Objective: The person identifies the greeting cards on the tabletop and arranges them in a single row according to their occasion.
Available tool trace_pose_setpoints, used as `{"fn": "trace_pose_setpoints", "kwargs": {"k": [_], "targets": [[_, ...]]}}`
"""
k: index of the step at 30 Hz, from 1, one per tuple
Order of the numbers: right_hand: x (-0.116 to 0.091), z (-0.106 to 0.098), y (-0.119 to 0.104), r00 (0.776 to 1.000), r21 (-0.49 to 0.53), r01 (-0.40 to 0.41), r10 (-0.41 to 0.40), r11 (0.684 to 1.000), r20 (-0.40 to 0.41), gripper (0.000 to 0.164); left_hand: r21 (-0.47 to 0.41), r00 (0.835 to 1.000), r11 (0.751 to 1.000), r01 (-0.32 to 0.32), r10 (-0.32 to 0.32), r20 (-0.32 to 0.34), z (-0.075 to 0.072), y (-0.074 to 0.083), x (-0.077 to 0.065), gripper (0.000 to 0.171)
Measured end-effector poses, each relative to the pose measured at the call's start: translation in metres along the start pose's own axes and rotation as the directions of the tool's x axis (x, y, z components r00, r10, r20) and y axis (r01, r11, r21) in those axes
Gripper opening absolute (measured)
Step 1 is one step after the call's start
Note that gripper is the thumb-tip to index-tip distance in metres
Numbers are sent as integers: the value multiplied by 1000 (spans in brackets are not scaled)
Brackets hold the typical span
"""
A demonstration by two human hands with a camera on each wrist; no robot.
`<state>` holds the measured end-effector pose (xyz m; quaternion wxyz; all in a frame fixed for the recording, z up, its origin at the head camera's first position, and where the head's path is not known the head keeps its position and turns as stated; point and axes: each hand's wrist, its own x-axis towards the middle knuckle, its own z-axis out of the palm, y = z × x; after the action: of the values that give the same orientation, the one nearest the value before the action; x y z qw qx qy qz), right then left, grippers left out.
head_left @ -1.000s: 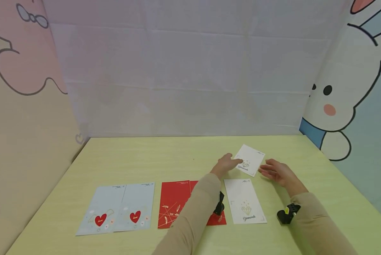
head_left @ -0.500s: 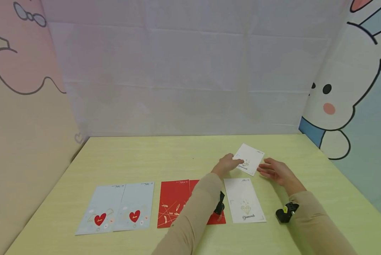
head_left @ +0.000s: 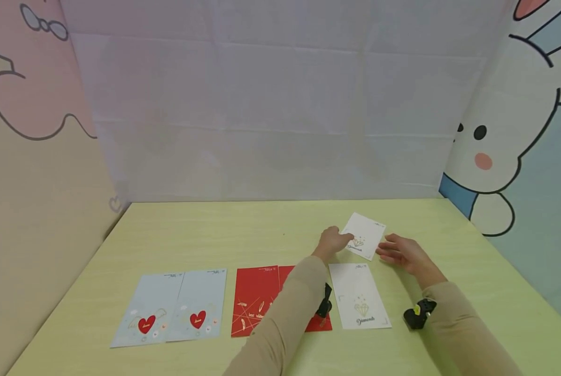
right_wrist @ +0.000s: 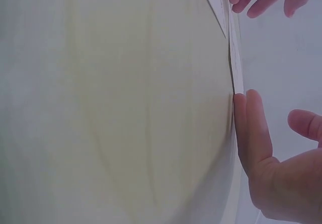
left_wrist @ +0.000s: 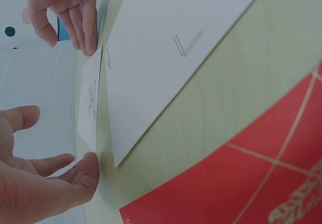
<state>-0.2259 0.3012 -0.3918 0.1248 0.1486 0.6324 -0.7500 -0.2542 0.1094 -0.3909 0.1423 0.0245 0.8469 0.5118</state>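
Observation:
A white card [head_left: 365, 236] with a gold diamond print lies turned at an angle toward the back right of the table. My left hand [head_left: 332, 243] is at its left edge; in the left wrist view its fingertips [left_wrist: 89, 166] touch the card's edge, with the thumb raised apart. At the opposite edge my right hand [head_left: 409, 256] touches the card with extended fingers, and its thumb is apart in the right wrist view. Closer to me a second white diamond card [head_left: 361, 297] lies flat. Red cards [head_left: 257, 297] lie beside it, partly hidden by my left sleeve.
Two pale blue cards [head_left: 165, 308] with red hearts lie side by side on the left of the yellow-green table [head_left: 205, 232]. A white sheet [head_left: 280, 115] hangs behind the table's back edge. Walls with cartoon drawings stand left and right.
The angled white card has shifted slightly left, with my right hand moving the same way. My left hand has moved very little. The other cards lie as before.

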Motion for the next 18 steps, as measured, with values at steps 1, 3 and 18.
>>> {"fn": "trace_pose_setpoints", "kwargs": {"k": [1, 3, 18], "targets": [[0, 0, 0, 1000, -4, 2, -2, 1000, -3, 37, -17, 1000, 1000, 3, -4, -13, -1, 0, 0, 57], [-1, 0, 0, 1000, -12, 4, -4, 1000, -11, 40, -50, 999, 999, 9, -10, -30, -2, -1, -1, 55], [1, 1, 2, 1000, -39, 15, -15, 999, -6, 53, -70, 996, 997, 38, -44, -83, -1, -11, 12, 28]]}}
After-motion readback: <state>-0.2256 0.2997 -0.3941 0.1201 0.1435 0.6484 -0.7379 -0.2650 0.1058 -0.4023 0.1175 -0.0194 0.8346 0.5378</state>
